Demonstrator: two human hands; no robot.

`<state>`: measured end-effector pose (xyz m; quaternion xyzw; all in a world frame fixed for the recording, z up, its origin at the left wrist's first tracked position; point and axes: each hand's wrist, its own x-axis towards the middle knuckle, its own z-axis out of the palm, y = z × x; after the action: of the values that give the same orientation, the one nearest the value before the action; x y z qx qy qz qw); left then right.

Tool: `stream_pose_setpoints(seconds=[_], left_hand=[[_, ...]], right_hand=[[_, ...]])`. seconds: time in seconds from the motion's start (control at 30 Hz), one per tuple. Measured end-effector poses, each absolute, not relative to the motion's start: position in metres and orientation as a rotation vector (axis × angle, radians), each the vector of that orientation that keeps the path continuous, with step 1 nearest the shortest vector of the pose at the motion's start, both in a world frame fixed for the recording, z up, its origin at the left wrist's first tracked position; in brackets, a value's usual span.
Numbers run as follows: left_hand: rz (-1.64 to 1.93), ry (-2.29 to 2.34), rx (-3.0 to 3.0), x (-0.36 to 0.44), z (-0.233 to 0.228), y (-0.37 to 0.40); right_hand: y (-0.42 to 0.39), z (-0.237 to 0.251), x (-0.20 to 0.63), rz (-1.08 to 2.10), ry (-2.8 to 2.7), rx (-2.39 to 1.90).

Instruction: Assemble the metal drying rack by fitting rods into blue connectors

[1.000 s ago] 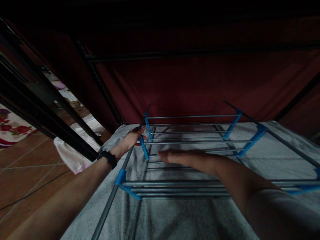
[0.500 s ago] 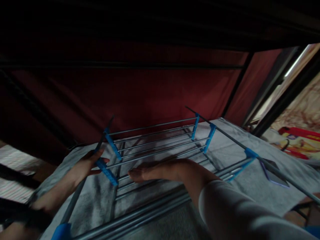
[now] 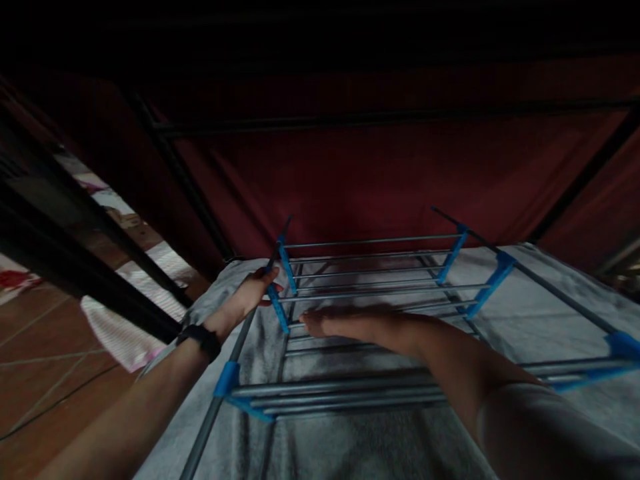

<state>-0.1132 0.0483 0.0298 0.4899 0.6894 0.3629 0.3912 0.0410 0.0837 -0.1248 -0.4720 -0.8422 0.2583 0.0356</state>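
A shoe rack of grey metal tubes and blue plastic brackets lies on a grey blanket. My left hand is closed round the left side pole at the second blue bracket, its fingers wrapping the joint. Reaching in from the right, my right hand is closed at the left end of a cross tube, just beside that bracket's lower end. Its fingertips are partly hidden. Nearer to me, several cross tubes run from another blue bracket.
Dark bed-frame posts stand at the left, with a red panel behind the rack and a dark overhang above. Striped cloth hangs at the left edge over the tiled floor. The grey blanket extends to the right.
My view has swung left, so the rack appears further right and more tiled floor shows. Both hands stay at the same bracket; my right hand is now closer to its lower end.
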Motion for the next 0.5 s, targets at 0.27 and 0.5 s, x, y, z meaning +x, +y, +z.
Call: stream_pose_setpoints(seconds=[0.27,0.5], left_hand=[[0.909,1.756,1.26,-0.111,0.029,0.046],[0.88,1.77,1.281,-0.113,0.028,0.047]], right_hand=[[0.088,-0.116,0.033,0.89,-2.7,-1.207],[0.081,-0.114,0.028,0.742,-2.789,-1.22]])
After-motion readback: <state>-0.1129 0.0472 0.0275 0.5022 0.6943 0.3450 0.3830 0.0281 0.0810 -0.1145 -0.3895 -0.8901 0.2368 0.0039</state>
